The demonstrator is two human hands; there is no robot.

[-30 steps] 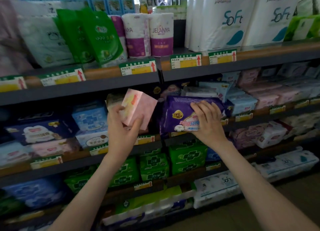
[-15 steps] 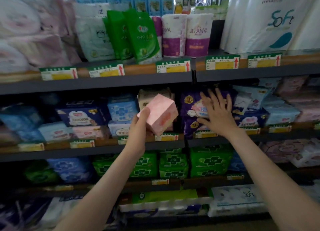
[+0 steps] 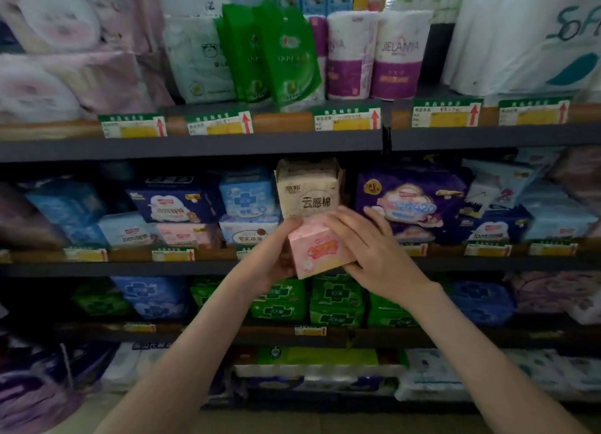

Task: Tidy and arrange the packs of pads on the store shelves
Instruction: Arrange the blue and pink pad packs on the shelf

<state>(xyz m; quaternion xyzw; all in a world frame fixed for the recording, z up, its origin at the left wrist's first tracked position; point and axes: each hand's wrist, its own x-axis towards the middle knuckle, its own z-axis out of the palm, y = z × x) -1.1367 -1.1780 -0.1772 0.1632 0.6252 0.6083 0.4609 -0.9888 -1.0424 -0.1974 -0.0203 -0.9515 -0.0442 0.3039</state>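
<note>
Centre of frame: you hold the pink pack (image 3: 317,250) of pads in both hands, in front of the middle shelf's (image 3: 130,267) edge and just below the upright beige pack (image 3: 307,189). Your left hand (image 3: 273,254) grips its left side, fingers curled behind it. Your right hand (image 3: 380,258) clasps its right side, fingers laid over the top corner. The purple pack (image 3: 409,199) lies on the shelf to the right.

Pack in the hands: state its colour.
The pack is pale pink with an orange-red label; head view.
</note>
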